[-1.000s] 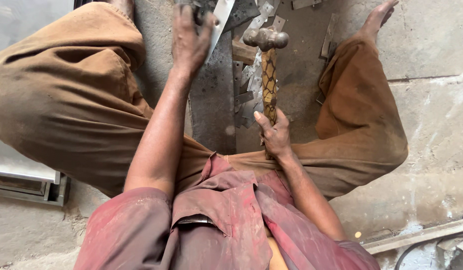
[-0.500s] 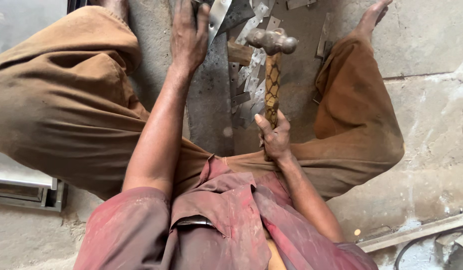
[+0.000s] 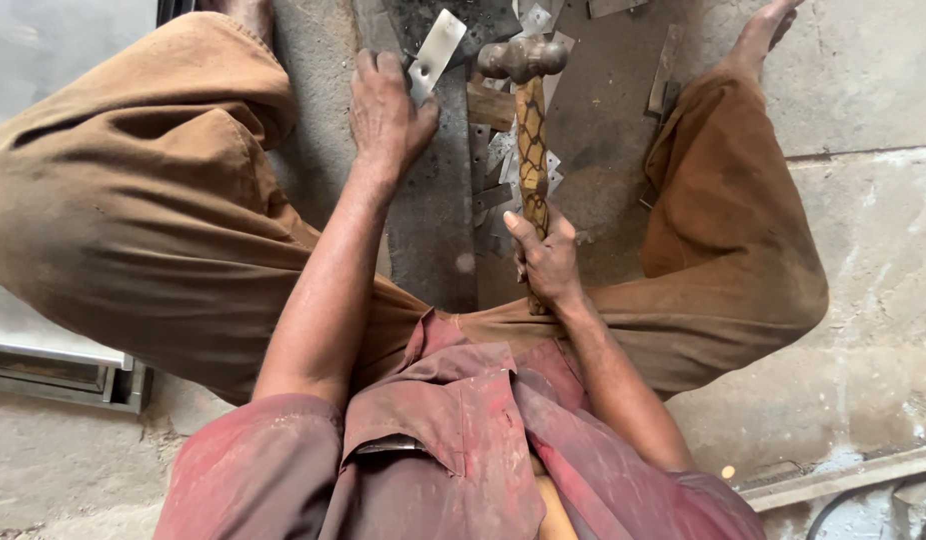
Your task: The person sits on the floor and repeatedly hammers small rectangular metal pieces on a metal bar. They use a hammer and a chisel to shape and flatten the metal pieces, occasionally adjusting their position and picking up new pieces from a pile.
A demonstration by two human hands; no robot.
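Dusty concrete floor (image 3: 883,250), daylit, w/ cracks.

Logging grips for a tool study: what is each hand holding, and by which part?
The right hand grips the hammer at the lower end of its handle. The left hand pinches the flat metal strip by its near end.

Left hand (image 3: 388,115) outstretched, fingers curled in a pinch; right hand (image 3: 548,262) fisted, nearer the torso.

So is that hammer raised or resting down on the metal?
Cannot tell: the hammer, gripped by the right hand, has its head over the scraps, contact unclear.
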